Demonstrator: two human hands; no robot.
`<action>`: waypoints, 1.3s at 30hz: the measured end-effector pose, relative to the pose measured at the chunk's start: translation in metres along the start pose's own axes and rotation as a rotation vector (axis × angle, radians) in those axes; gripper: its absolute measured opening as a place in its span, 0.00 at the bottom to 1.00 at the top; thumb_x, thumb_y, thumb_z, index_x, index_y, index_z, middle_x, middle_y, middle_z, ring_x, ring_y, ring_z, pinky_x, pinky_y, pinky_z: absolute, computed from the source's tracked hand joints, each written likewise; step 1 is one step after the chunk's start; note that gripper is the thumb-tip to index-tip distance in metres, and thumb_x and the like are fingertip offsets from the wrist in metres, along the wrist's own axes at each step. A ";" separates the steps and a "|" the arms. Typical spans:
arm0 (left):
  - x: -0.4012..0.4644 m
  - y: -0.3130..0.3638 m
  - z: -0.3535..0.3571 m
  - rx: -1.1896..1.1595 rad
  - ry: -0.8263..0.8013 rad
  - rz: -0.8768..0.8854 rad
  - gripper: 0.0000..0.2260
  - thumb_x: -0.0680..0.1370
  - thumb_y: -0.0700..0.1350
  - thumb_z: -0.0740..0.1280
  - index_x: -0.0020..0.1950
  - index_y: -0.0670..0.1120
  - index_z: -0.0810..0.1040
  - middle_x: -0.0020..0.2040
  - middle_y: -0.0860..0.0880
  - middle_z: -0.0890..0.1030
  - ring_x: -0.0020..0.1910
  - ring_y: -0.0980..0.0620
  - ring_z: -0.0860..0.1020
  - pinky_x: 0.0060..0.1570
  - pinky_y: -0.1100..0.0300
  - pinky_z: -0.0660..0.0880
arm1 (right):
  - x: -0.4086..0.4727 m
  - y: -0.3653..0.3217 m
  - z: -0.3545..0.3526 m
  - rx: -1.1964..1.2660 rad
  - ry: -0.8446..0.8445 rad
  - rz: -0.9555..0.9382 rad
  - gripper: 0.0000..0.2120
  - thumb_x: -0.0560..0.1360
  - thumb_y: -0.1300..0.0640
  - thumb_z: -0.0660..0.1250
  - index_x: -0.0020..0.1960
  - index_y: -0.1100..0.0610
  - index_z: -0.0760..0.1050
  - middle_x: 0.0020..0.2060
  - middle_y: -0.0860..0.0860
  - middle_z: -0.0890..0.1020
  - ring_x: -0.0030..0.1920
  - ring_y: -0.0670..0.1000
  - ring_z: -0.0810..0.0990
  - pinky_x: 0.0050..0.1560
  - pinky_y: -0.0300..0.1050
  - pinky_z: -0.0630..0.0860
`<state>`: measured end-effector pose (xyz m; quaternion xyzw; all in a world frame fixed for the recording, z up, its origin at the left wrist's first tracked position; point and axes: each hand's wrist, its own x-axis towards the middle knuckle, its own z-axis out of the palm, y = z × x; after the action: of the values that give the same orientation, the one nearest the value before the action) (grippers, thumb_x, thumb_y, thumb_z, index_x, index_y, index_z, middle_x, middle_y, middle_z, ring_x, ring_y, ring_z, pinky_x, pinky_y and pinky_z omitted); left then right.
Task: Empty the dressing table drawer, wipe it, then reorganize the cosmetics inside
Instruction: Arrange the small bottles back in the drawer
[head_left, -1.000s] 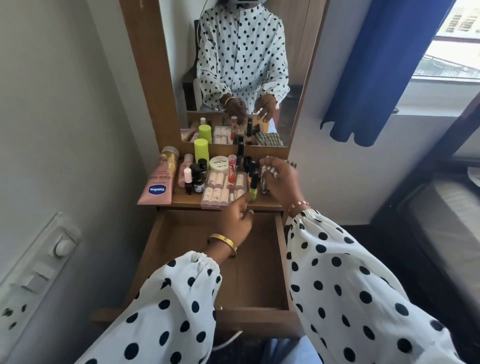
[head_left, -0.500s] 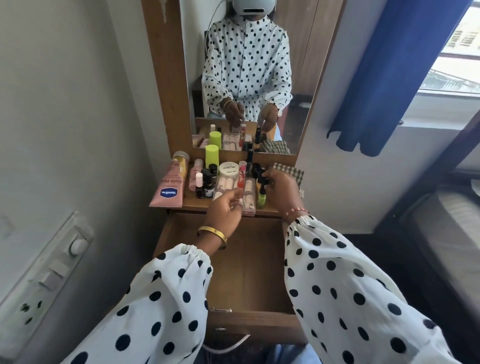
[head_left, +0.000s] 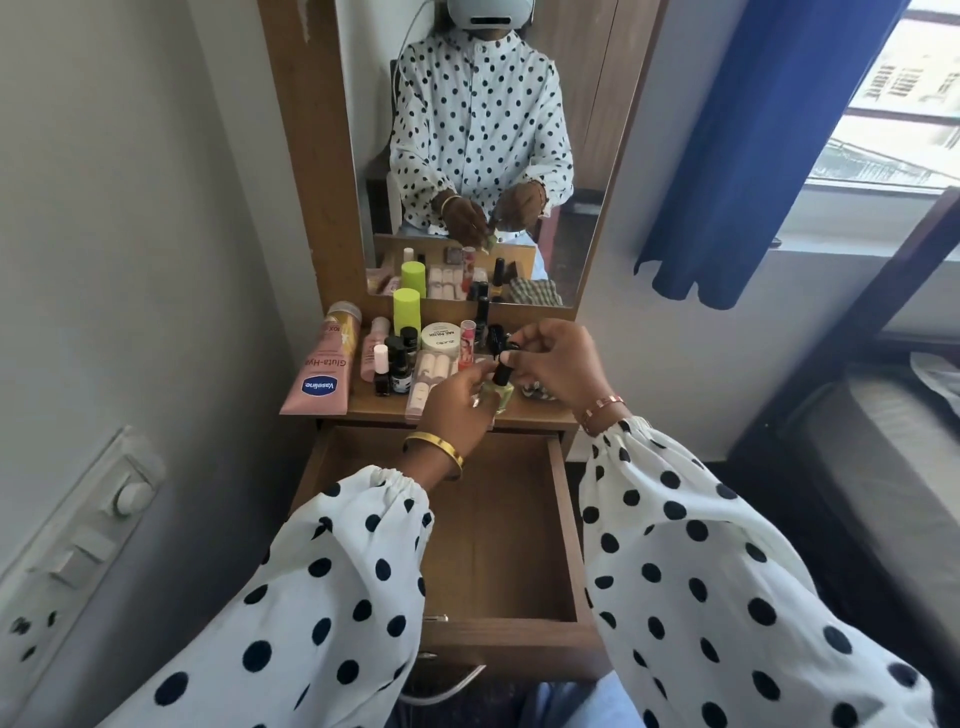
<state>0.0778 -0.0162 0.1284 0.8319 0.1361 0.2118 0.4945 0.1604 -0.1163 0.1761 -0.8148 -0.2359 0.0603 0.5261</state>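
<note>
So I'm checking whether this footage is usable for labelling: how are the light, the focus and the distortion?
Head view: daylight from the window, which is overexposed; wide-angle bending curves the wall switch panel and the sleeves; the Vaseline tube label reads sharply; the small green bottle between the hands is mostly hidden.

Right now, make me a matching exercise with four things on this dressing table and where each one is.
Things:
1. Vaseline tube
2. lime-green bottle
3. green nail polish bottle
4. drawer

Places or states:
A. pulled open, nothing visible inside
B. held between both hands
C. lying at the tabletop's left edge
D. standing upright near the mirror

Pairs: 1-C, 2-D, 3-B, 4-A
</note>
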 end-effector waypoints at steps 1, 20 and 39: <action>0.001 0.001 0.000 0.018 0.012 0.018 0.16 0.76 0.38 0.64 0.64 0.42 0.74 0.58 0.43 0.80 0.57 0.47 0.77 0.49 0.67 0.68 | -0.001 -0.005 0.001 0.043 -0.022 -0.001 0.07 0.68 0.64 0.73 0.39 0.56 0.76 0.30 0.51 0.79 0.30 0.51 0.78 0.35 0.45 0.80; 0.000 -0.014 -0.013 -0.159 0.077 -0.152 0.11 0.75 0.42 0.66 0.57 0.42 0.77 0.49 0.48 0.79 0.48 0.52 0.75 0.48 0.62 0.70 | 0.054 0.029 0.023 -0.560 -0.080 -0.082 0.22 0.73 0.69 0.60 0.63 0.54 0.74 0.61 0.56 0.77 0.60 0.57 0.75 0.58 0.44 0.72; -0.021 -0.023 -0.030 -0.232 0.067 -0.237 0.12 0.78 0.35 0.60 0.60 0.42 0.73 0.54 0.48 0.76 0.54 0.53 0.72 0.55 0.61 0.66 | -0.006 0.012 0.009 -0.105 0.151 -0.189 0.10 0.69 0.68 0.69 0.47 0.56 0.80 0.35 0.41 0.77 0.33 0.39 0.73 0.34 0.23 0.72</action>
<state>0.0445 0.0087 0.1169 0.7397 0.2243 0.1937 0.6041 0.1558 -0.1158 0.1603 -0.8176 -0.2739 -0.0635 0.5024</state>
